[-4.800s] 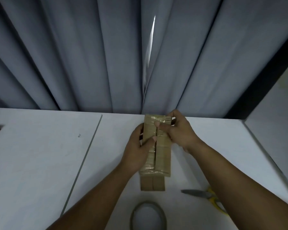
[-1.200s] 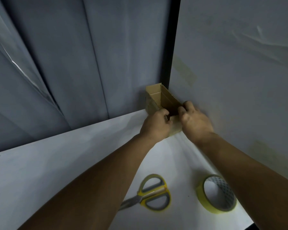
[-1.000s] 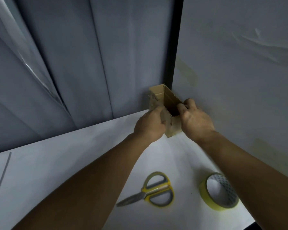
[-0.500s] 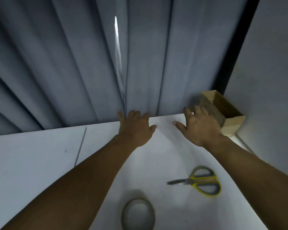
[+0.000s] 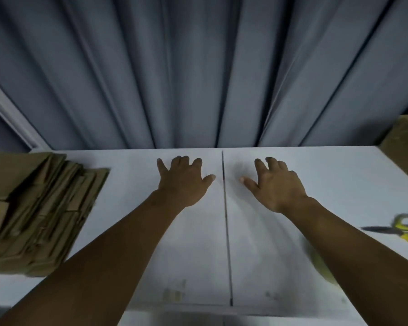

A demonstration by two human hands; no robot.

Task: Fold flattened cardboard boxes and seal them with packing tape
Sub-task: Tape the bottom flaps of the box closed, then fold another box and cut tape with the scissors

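Both my hands hover palm-down over the white table [image 5: 339, 175], fingers spread and holding nothing. My left hand [image 5: 183, 182] is just left of the table's seam, my right hand [image 5: 273, 184] just right of it. A stack of flattened brown cardboard boxes [image 5: 35, 208] lies at the table's left edge, well left of my left hand. The folded cardboard box [image 5: 405, 144] stands at the far right edge, partly cut off by the frame. A blurred yellow tape roll [image 5: 320, 262] shows beside my right forearm.
Yellow-handled scissors [image 5: 403, 229] lie at the right edge, blades pointing left. A dark seam [image 5: 225, 220] runs front to back between two table halves. Grey curtain folds [image 5: 198, 78] hang right behind the table's far edge.
The view has swung left: the folded box moved to the right edge and the flat stack came into view. Both hands left the box and now hover open over the table's middle.
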